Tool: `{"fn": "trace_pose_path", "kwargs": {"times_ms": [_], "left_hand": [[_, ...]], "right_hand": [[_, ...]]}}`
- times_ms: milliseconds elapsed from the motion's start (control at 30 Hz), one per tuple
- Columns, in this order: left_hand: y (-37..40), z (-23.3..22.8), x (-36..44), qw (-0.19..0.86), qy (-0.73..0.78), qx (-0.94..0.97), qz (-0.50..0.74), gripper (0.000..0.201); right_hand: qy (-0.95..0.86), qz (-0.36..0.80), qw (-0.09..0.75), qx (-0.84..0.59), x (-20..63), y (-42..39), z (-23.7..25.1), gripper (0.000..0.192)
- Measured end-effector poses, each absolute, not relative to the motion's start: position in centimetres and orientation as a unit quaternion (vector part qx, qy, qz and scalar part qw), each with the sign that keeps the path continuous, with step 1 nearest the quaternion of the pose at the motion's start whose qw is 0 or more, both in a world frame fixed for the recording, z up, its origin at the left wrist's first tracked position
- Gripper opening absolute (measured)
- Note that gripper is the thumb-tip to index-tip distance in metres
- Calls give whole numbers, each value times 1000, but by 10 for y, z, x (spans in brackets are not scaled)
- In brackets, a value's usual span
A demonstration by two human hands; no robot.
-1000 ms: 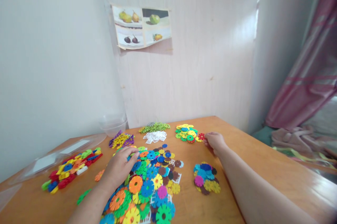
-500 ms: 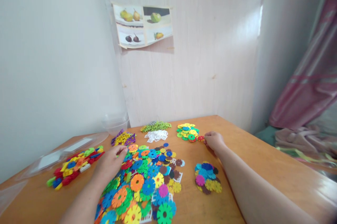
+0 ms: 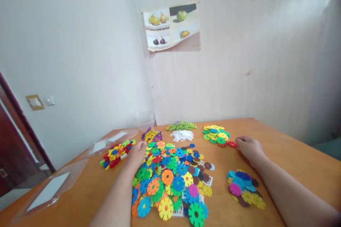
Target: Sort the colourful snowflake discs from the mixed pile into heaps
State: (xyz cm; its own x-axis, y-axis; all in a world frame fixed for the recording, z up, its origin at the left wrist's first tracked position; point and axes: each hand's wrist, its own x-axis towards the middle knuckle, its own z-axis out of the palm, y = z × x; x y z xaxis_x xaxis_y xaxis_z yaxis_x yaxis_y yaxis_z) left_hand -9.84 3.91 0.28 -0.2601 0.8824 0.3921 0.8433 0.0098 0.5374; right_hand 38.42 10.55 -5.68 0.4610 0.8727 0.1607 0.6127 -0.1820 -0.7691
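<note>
Out on the right, my right hand (image 3: 250,147) is pinching the edge of a red flower disc (image 3: 232,144) between closed fingertips, and that disc is lying right against the yellow-and-green disc pile (image 3: 216,135). Over on the left, my left hand (image 3: 137,152) is curling its fingers at the side of the big mixed heap (image 3: 170,177); whether they are holding anything, I can't tell.

Plenty is crowding in here! A smaller disc pile (image 3: 245,188) is sitting just inside my right forearm, the chunky blocks (image 3: 117,154) are lying just beyond my left hand, and purple-and-yellow pieces (image 3: 151,135), white lattice pieces (image 3: 182,135) and green pieces (image 3: 183,126) are lining the far side. A clear bowl (image 3: 145,122) is standing near the wall.

Now the textures: the discs are showing thin, flat shapes with notched, petal-like rims, many with round centre holes. The smooth orange-brown table (image 3: 213,202) is faintly shining, and a see-through lid (image 3: 76,170) is lying at the left, bearing a white rectangle.
</note>
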Motion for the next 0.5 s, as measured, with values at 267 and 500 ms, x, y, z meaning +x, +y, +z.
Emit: {"fn": "trace_pose_path", "kwargs": {"times_ms": [267, 500], "left_hand": [[51, 1, -90, 63, 709, 621, 327, 47], [79, 9, -91, 84, 717, 623, 302, 62]], "right_hand": [[-527, 127, 355, -762, 378, 96, -49, 37], [-527, 142, 344, -764, 375, 93, -45, 39]]}}
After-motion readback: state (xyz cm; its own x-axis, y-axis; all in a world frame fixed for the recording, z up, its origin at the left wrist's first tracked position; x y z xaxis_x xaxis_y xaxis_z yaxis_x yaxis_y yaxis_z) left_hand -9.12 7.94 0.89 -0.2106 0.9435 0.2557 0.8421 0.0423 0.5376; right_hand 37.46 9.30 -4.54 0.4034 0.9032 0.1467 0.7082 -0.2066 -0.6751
